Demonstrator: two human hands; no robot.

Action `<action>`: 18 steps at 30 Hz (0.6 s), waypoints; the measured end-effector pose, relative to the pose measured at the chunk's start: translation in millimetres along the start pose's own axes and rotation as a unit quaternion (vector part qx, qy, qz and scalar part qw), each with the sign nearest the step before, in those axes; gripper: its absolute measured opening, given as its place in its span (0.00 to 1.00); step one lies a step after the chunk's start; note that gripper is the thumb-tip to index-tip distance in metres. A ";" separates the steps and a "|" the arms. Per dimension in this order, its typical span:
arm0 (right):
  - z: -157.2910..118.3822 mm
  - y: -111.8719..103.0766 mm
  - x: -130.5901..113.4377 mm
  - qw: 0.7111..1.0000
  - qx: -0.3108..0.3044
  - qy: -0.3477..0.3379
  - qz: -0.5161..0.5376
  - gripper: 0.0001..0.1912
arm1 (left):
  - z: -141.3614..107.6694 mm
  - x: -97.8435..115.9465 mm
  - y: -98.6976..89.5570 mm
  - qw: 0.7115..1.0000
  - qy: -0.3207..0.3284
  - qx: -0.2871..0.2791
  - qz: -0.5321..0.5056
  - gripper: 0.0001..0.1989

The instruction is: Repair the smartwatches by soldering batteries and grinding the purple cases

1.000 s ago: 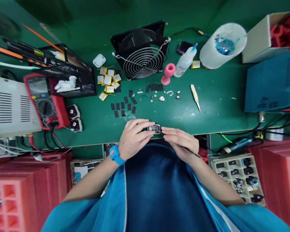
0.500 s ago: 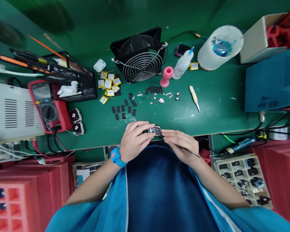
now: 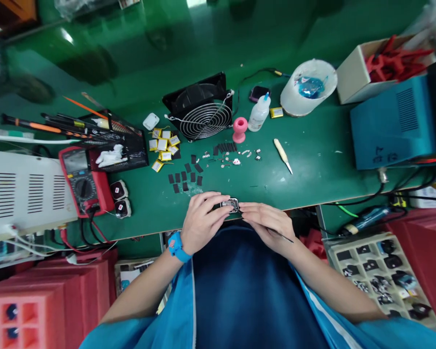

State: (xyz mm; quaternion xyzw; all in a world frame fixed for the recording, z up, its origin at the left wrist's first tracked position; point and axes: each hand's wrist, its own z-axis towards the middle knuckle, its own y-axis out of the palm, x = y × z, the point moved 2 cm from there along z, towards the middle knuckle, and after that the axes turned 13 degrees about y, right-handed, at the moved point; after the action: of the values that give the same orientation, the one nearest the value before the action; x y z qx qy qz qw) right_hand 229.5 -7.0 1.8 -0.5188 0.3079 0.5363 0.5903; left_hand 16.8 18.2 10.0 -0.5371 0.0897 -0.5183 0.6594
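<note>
My left hand (image 3: 203, 217), with a blue wrist band, pinches the left side of a small open device (image 3: 233, 205) near the front edge of the green table (image 3: 312, 179). At the device's right side are the fingertips of my right hand (image 3: 271, 225), which is closed on a thin dark tool (image 3: 281, 235) slanting down to the right. The tool's tip is hidden by my fingers. Black strips (image 3: 185, 186) and tiny parts (image 3: 236, 162) lie behind my hands. A tool with a cream handle (image 3: 281, 150) lies to their right.
Behind stand a fan (image 3: 205, 121), a pink holder (image 3: 240, 130), a bottle (image 3: 258, 115) and a white tub (image 3: 294, 97). Yellow-edged batteries (image 3: 162, 144), a red multimeter (image 3: 83, 186) and a black mesh holder (image 3: 136, 152) are left. A blue box (image 3: 385, 126) is right.
The view has tilted and shifted, so the tabletop items appear lower. My right fingertips have come slightly closer to my left hand at the device. Both hands keep their hold.
</note>
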 end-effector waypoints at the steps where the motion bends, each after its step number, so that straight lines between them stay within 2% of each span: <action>1: 0.7 0.1 0.2 1.000 0.002 -0.002 0.002 0.14 | 0.2 -0.7 -0.3 1.000 0.006 0.002 0.000 0.10; 5: 1.4 0.7 -1.1 1.000 0.008 -0.005 0.006 0.12 | -0.1 -0.5 -1.6 1.000 0.018 0.011 0.008 0.09; 9: 1.5 -2.6 -7.7 1.000 0.012 -0.003 0.014 0.09 | -7.3 8.8 1.7 1.000 -0.003 0.020 0.022 0.09; 10: 2.5 -5.2 -6.5 0.999 0.024 0.009 0.020 0.08 | -10.4 8.9 5.3 0.999 -0.019 0.009 0.026 0.08; 13: 9.7 -14.5 5.9 0.997 0.022 0.063 0.024 0.06 | -19.0 2.4 19.0 0.994 -0.059 -0.074 0.050 0.07; 14: 12.7 -18.3 10.6 0.997 0.025 0.071 0.025 0.07 | -20.7 0.4 21.6 0.993 -0.071 -0.080 0.051 0.08; 15: 15.7 -22.2 14.9 0.996 0.030 0.084 0.023 0.08 | -21.7 -0.3 22.9 0.993 -0.079 -0.070 0.046 0.08; 18: 22.1 -30.8 22.3 0.991 0.028 0.132 0.008 0.12 | -21.2 4.8 19.9 0.996 -0.078 0.023 0.025 0.10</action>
State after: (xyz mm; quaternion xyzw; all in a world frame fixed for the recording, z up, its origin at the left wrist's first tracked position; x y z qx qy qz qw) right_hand 259.8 24.3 -4.1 -0.5657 0.4027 0.4587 0.5545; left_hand 16.3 -0.9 -12.5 -0.5579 0.0399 -0.4600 0.6896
